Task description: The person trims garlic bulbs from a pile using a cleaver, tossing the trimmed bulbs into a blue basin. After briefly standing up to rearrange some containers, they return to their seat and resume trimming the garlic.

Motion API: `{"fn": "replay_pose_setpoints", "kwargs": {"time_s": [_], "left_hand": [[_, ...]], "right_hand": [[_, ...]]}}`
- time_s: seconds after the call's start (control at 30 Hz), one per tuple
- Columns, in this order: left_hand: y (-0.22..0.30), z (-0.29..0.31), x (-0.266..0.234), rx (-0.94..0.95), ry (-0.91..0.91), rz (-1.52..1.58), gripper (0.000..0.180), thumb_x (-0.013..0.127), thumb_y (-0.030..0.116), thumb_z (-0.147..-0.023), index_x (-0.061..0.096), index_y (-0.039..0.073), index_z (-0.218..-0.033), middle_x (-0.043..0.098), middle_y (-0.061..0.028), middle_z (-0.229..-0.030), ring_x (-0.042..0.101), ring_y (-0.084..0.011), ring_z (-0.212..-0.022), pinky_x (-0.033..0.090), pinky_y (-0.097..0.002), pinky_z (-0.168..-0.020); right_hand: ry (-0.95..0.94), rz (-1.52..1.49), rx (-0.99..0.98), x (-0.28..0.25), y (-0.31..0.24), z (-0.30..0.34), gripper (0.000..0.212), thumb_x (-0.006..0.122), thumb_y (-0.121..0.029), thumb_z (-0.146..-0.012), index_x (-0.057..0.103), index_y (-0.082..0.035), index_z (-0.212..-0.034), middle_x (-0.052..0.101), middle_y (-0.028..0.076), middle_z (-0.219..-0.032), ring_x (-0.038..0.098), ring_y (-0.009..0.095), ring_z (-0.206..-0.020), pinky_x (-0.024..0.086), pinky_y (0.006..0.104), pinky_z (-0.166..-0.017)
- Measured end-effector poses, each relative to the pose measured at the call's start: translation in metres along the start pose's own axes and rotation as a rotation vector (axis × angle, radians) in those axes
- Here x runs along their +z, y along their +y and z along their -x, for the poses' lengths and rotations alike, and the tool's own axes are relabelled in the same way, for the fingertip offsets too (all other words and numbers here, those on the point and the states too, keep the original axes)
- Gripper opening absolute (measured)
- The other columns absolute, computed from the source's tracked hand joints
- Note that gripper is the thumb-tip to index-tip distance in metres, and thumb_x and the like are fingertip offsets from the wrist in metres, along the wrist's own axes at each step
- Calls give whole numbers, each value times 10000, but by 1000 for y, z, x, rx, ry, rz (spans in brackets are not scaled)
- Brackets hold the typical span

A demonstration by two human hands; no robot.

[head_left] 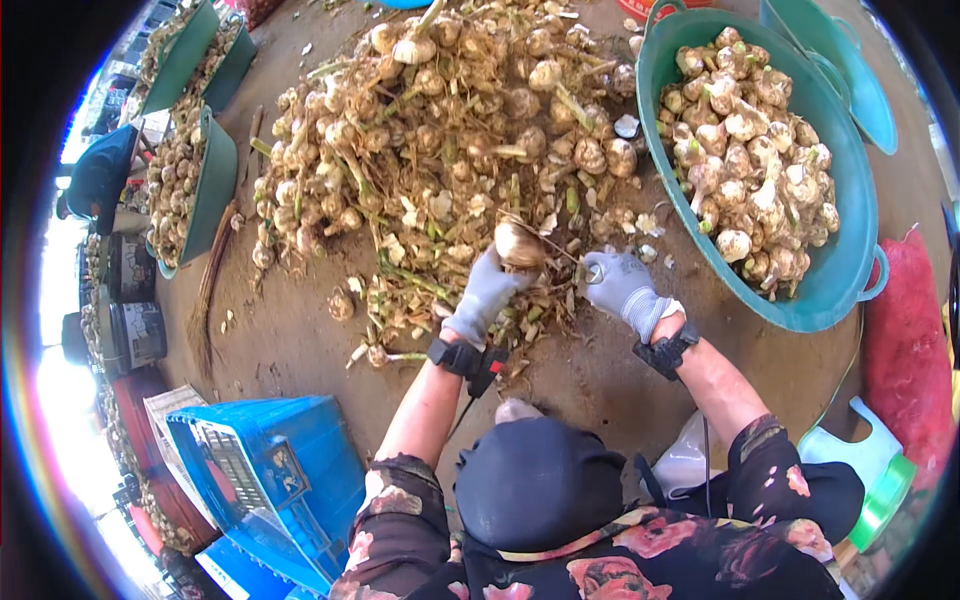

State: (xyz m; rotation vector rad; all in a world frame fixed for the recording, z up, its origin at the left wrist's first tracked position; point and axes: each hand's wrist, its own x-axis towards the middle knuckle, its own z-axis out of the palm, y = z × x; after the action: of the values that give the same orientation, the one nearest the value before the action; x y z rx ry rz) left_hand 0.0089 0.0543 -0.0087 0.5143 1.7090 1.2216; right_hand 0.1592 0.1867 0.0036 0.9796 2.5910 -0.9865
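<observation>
— The left hand (487, 296), what is it doing?

— It wears a grey glove and its fingers are clamped around a garlic bulb (519, 243), holding it up just above the litter of cut stalks and roots. A dark strap with a small device sits on that wrist.

— And the right hand (625, 288)?

— Also in a grey glove, fingers curled together around a small tool (594, 271) whose metal tip points toward the bulb. The tip is just beside the bulb's trailing roots; whether it touches them I cannot tell. The same kind of strap is on this wrist.

— Where does the bulb sit relative to everything else?

— At the near edge of the big garlic pile (440, 130), which is heaped on the bare ground with stalks and roots still on. Trimmings (440, 290) lie scattered under both hands.

— What is to the right?

— A large teal tub (850, 260), filled with bulbs (750, 150) that look cleaner and stalk-free. A second teal tub (850, 70) is tucked behind it, and a red mesh sack (905, 350) lies beside its handle.

— To the left?

— More teal tubs (215, 180) holding garlic, well apart from the hands, and a blue plastic crate (270, 480) near the person's left elbow.
</observation>
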Motion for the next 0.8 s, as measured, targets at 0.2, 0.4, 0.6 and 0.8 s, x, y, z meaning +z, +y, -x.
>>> {"fn": "replay_pose_setpoints", "kwargs": {"time_s": [0.2, 0.4, 0.6, 0.8], "left_hand": [[-11, 10, -1, 49, 134, -128, 298, 682, 93, -662, 554, 38, -925, 595, -51, -892, 551, -136, -782, 454, -262, -684], [7, 22, 21, -50, 78, 1, 266, 671, 83, -655, 576, 35, -899, 601, -41, -840, 562, -138, -753, 455, -256, -666], [41, 34, 45, 734, 372, -177, 265, 699, 60, -636, 570, 15, -864, 555, -2, -658, 511, -81, -537, 386, -206, -454], [7, 25, 16, 203, 146, 46, 303, 681, 46, -639, 583, 32, -925, 611, -36, -880, 569, -114, -790, 451, -252, -713]], "right_hand": [[125, 35, -355, -16, -33, 12, 163, 536, -261, -736, 539, -137, -842, 601, 73, -733, 585, 265, -733, 444, 382, -635], [140, 70, -321, -10, -26, 6, 140, 535, -205, -724, 534, -114, -830, 598, 98, -739, 586, 276, -701, 451, 379, -587], [2, 200, 270, -20, 60, -6, 128, 504, -211, -769, 561, -124, -844, 592, 122, -704, 577, 294, -665, 452, 397, -594], [149, 174, -173, -21, -8, 8, 122, 520, -200, -741, 550, -136, -841, 589, 98, -699, 584, 288, -681, 460, 390, -599]]}}
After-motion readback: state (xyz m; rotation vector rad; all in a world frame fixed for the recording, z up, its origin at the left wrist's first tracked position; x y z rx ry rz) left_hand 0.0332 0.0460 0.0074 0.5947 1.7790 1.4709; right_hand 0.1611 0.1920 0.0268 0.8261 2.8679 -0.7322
